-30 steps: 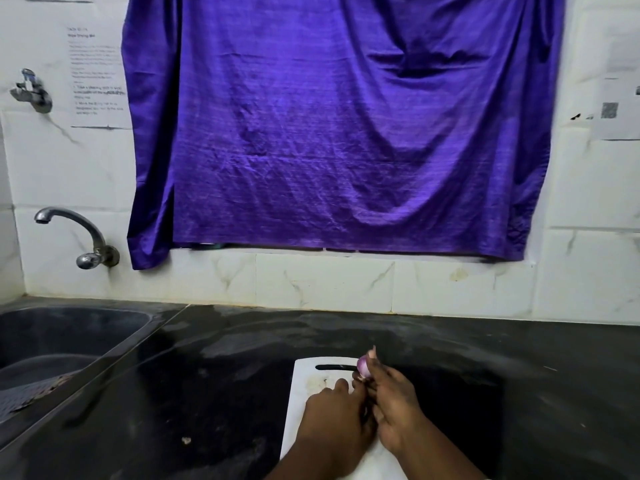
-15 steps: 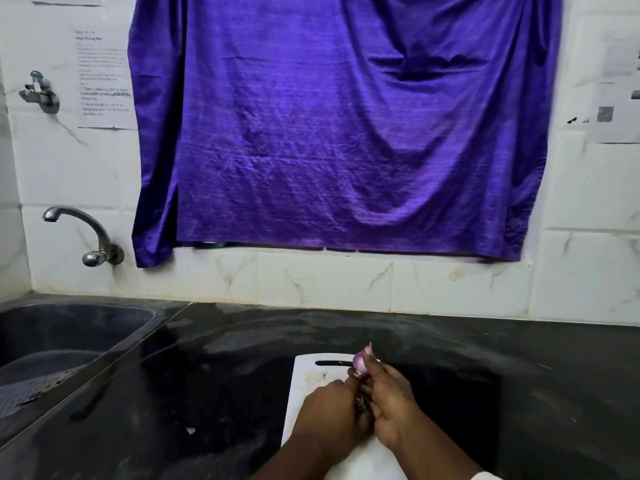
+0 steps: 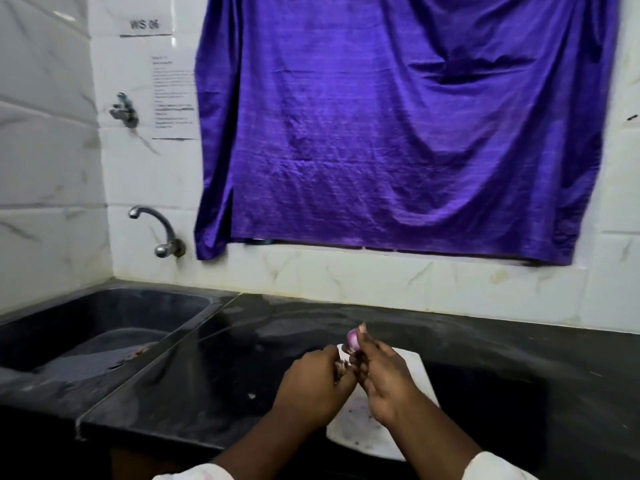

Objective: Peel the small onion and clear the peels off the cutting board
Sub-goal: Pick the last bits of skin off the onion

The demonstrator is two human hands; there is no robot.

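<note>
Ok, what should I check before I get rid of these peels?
1. Grip on onion by right hand: ok, pinched at the fingertips.
2. Grip on peels by left hand: ok, bunched in the fingers.
3. Peeling finished: cannot tell, fingers hide most of the onion.
4. Scraps off board: not ok, small bits lie on it.
5. Somewhere to drop them: probably ok, sink sits to the left.
</note>
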